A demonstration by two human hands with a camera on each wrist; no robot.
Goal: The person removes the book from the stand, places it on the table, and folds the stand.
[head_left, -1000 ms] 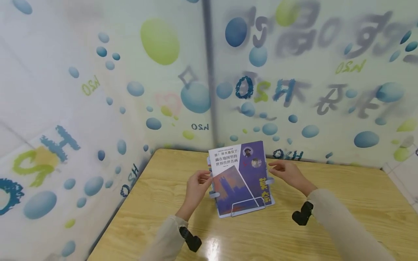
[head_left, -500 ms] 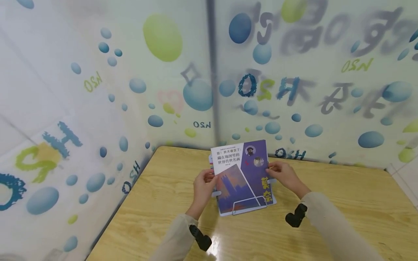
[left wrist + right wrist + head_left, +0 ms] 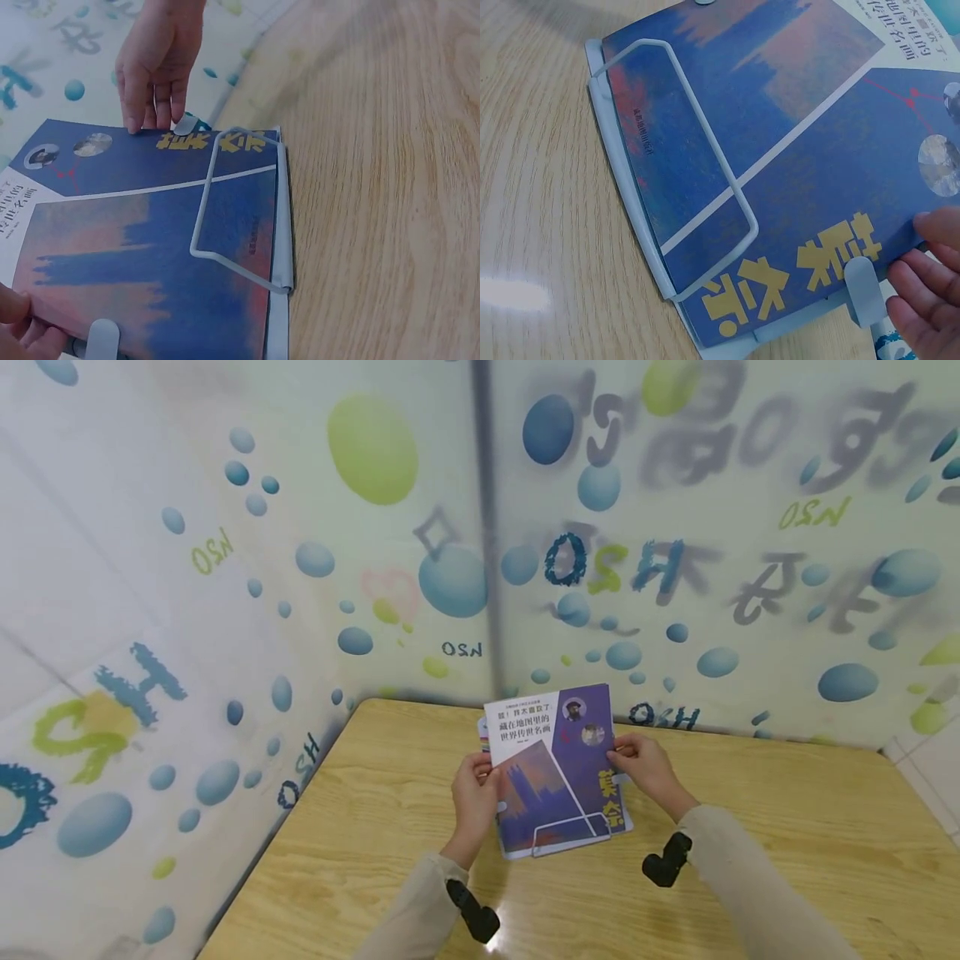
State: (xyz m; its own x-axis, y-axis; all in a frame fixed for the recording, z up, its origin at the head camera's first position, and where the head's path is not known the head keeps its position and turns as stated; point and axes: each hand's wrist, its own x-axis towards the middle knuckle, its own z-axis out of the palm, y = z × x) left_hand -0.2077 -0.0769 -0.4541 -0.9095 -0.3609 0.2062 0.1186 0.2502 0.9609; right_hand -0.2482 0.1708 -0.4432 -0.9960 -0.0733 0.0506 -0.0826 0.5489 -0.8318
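Note:
A purple and white book (image 3: 564, 752) with a painted building on its cover leans on a pale book stand (image 3: 619, 195). A bent wire (image 3: 208, 195) crosses the lower cover. My left hand (image 3: 476, 797) pinches the book's left edge beside the left clip (image 3: 103, 339). At the opposite edge my right hand (image 3: 648, 768) grips the book just above the right clip (image 3: 864, 292). In the right wrist view the thumb (image 3: 939, 226) lies at the cover's edge and the other fingers curl below it, their tips partly hidden.
Book and stand rest on a light wooden table (image 3: 375, 827). A pale backdrop (image 3: 405, 543) printed with blue and green dots and letters rises behind the table and along its left side.
My right hand, apart from the book a second ago, has come in to its right edge. My left hand has shifted rightward onto the left edge. The book stays on the stand.

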